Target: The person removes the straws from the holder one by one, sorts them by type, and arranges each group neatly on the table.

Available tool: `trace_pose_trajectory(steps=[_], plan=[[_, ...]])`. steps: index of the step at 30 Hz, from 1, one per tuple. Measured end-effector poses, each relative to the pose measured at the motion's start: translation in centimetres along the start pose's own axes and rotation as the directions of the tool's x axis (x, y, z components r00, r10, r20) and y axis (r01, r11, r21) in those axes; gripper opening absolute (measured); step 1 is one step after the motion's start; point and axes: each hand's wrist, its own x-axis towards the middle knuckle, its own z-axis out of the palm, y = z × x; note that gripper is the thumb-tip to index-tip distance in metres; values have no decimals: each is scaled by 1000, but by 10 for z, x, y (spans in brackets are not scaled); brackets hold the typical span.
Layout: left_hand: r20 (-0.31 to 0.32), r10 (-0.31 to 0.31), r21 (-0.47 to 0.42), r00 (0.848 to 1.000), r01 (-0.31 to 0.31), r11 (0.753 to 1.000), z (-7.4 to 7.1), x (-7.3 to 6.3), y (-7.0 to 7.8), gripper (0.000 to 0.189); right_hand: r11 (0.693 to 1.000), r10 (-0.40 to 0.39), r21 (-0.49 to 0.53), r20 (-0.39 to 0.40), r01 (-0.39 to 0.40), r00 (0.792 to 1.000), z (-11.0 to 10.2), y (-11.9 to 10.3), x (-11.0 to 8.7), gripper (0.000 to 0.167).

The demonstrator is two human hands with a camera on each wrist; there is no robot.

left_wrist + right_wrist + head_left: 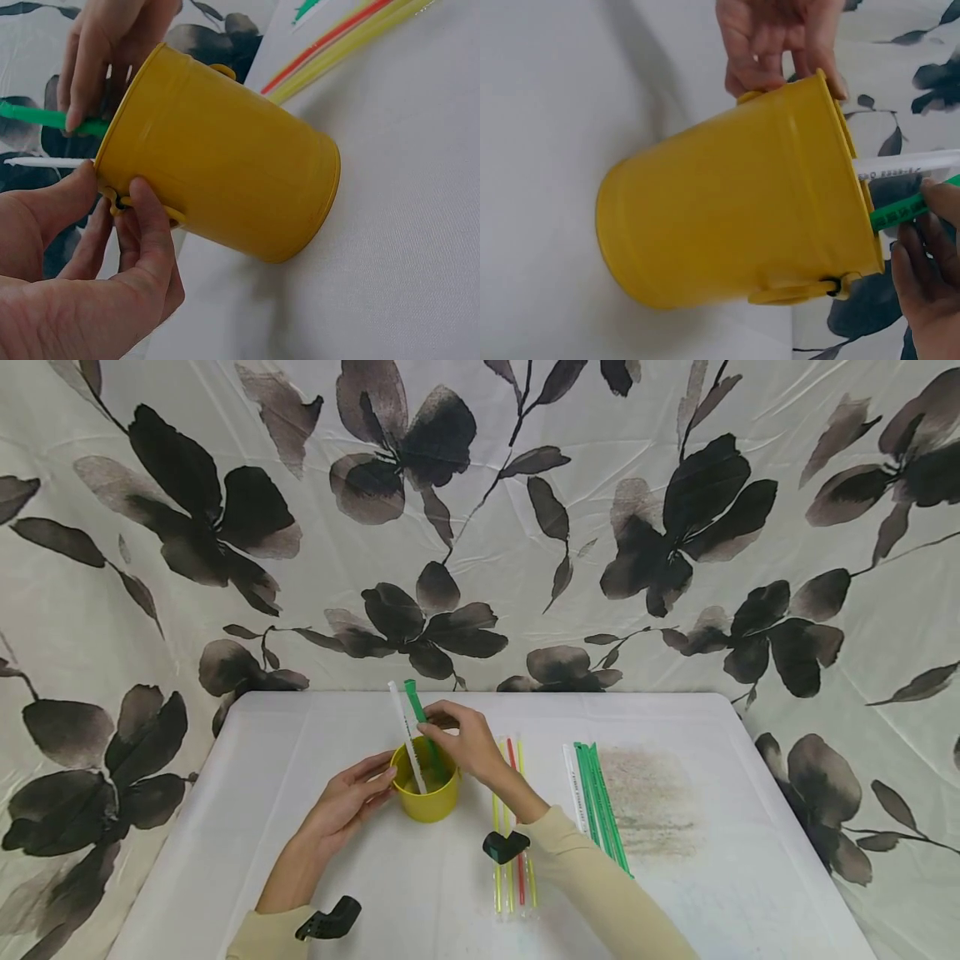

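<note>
A small yellow metal bucket (429, 807) stands on the white table, with handle loops at its sides. My left hand (347, 802) grips its rim and side handle loop between thumb and fingers, as the left wrist view shows. Above the opening, my right hand (468, 745) pinches a green wrapped straw (901, 213) whose lower end is inside the bucket. Beside it, a white wrapped straw (406, 727) leans in the bucket, its upper part sticking out over the rim. In the right wrist view, dark print runs along the white wrapper.
Clear-wrapped yellow and red straws (521, 881) lie in a row under my right forearm. Farther right are several green wrapped straws (600, 793) alongside white wrapped ones (573, 781). A brownish smudge (648, 802) marks the table there. Behind hangs a floral cloth (525, 568).
</note>
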Motion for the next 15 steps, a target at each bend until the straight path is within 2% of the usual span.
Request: trace_pose_trajectory(steps=[15], plan=[[-12,-8,4,1000,8,1000,-1,3,-2,60,992,-25,121,-146,43,989,-29,-9,-3,26]])
